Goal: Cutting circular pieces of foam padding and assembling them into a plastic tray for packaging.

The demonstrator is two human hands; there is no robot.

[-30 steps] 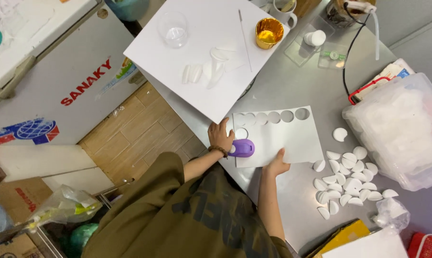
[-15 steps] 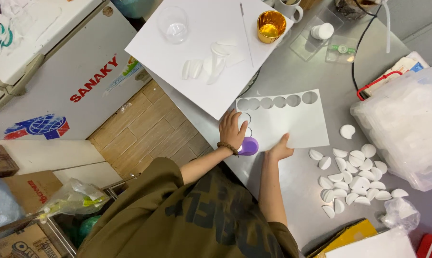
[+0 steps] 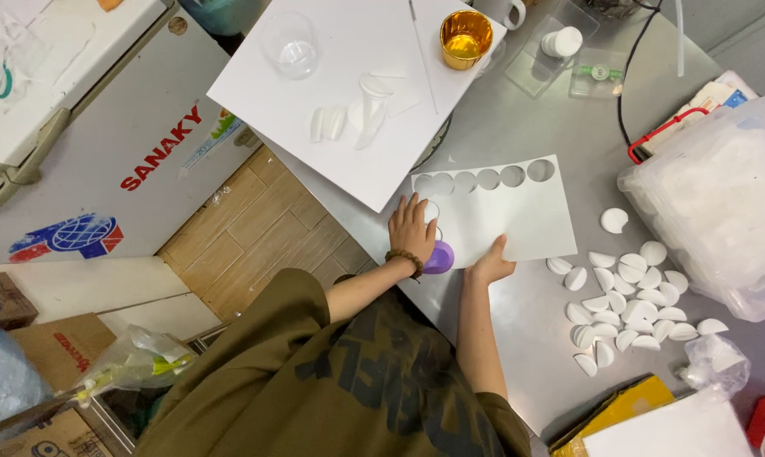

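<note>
Head view: left hand [image 3: 411, 228] presses purple punch [image 3: 439, 258] beneath it; right hand [image 3: 490, 267] flat on white sheet [image 3: 505, 220].

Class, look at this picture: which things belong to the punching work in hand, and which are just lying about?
In use:
left hand
purple punch
white sheet with round holes
right hand
cut white discs

Lying about:
gold cup
clear glass
plastic tub
</note>
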